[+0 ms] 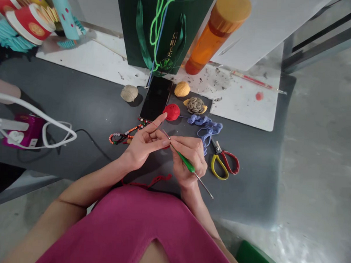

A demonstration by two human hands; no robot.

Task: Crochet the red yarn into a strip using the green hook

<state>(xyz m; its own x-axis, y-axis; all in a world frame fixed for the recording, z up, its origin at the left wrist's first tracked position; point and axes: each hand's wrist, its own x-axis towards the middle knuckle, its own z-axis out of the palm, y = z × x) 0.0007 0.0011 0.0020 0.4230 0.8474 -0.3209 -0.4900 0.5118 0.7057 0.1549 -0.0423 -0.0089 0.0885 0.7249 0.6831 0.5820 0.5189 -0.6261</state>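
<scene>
I've got the green-handled hook [187, 162] in mid-view, over the near side of the table, tilted: 1 metal end up-left at the L fingers, the other sticking out down-right past the R hand. R hand [196, 153] grips the handle pen-style, fingers closed on it. L hand [142, 145] has its index stretched out w/ a thin red strand by it, thumb bent in, pinching a bit of red yarn [167, 147] at the hook; stitches too small for me to make out. L index tip is right by the red ball [172, 112]; can't tell if it's touching.

Just L of that I see the phone [156, 98], w/ a beaded cord [134, 129] near its lower edge. Around these: beige ball [129, 93], yellow ball [182, 88], crocheted flower [195, 105]. Blue-purple yarn [208, 127] lies to the R, scissors [220, 151] just below it, 1 handle yellow, 1 red. At the back, dark green bag [175, 26] stands beside an orange bottle [207, 42]. Far L: purple power block [25, 132] w/ white cable [49, 108]. All on a dark grey table [248, 180].
</scene>
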